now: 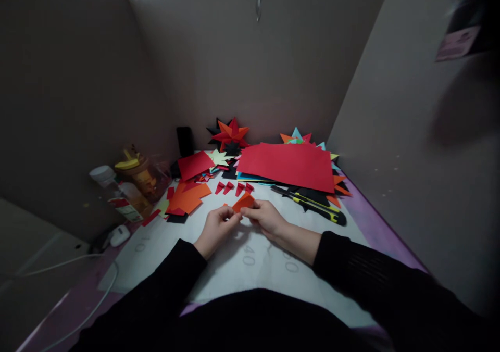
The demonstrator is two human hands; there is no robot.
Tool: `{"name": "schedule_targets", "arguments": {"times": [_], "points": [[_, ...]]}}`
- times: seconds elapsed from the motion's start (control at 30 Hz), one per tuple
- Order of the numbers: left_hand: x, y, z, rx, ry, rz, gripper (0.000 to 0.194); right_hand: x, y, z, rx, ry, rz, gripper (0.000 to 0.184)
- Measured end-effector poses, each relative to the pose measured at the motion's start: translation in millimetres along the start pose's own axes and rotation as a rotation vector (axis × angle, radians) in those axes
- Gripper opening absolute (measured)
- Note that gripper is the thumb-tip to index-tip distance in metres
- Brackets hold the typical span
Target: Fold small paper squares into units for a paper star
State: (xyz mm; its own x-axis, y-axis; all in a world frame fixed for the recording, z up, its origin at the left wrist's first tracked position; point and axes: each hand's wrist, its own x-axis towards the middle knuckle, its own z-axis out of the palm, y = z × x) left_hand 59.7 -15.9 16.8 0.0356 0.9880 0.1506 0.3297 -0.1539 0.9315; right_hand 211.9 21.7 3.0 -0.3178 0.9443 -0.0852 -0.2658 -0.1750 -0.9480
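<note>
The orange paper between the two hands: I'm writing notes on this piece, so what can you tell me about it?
The orange paper is a small, plain, matte piece with straight edges, apparently folded, though its layers are too small to count. It is tilted, with the left hand pinching its lower left and the right hand its lower right. It is over the white sheet, just on the near side of four small red pieces.

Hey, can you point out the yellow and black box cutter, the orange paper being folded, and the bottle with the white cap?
Box cutter (338, 217), head view: the dark end of its handle.
Orange paper (244, 201), head view: the middle of its visible face.
Bottle (102, 172), head view: its white cap.
</note>
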Motion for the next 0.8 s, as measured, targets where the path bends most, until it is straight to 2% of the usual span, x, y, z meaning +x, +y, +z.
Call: {"name": "schedule_targets", "arguments": {"times": [0.3, 0.53, 0.67, 0.8], "points": [[2.1, -2.3, -4.9, -0.004, 0.024, -0.034, 0.027, 14.2, -12.4, -17.0, 0.066, 0.15, -0.184, 0.029], [1.1, -2.3, -2.7, -0.005, -0.015, 0.003, 0.027, 10.8, -8.2, -14.2, -0.071, -0.024, -0.157, 0.035], [0.4, -1.3, -1.2, -0.111, -0.054, 0.037, 0.02, 5.4, -5.9, -12.5, -0.218, -0.009, -0.29, 0.022], [1.2, -5.6, -1.8, -0.147, -0.04, -0.015, 0.025, -0.8, -4.3, -8.3, -0.333, -0.056, -0.346, 0.025]]}}
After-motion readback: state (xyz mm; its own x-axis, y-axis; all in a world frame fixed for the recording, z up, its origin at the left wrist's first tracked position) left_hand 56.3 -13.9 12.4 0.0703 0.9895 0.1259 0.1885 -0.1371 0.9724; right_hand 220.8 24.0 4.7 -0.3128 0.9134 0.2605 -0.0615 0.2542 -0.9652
